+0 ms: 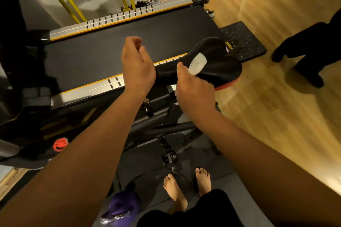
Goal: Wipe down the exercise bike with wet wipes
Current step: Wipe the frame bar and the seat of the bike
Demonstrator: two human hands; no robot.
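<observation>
White wet wipe (pixel 197 63) pinched in my right hand (pixel 193 90) lies flat on the black bike saddle (pixel 217 68) just right of centre, pressing to clean it, my left hand (pixel 137 66) hovering open and empty at its nose.

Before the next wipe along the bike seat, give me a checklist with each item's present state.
1. Wet wipe in the right hand: ok, pinched at its near end.
2. Wipe touching the seat: ok, it lies on the middle of the top.
3. Left hand steadying the seat: not ok, open, at the nose, apparently not gripping.
4. Seat's rear half free of obstacles: ok.
5. Wipe still moist: cannot tell.
6. Bare feet clear of the pedal: ok, just behind it.
</observation>
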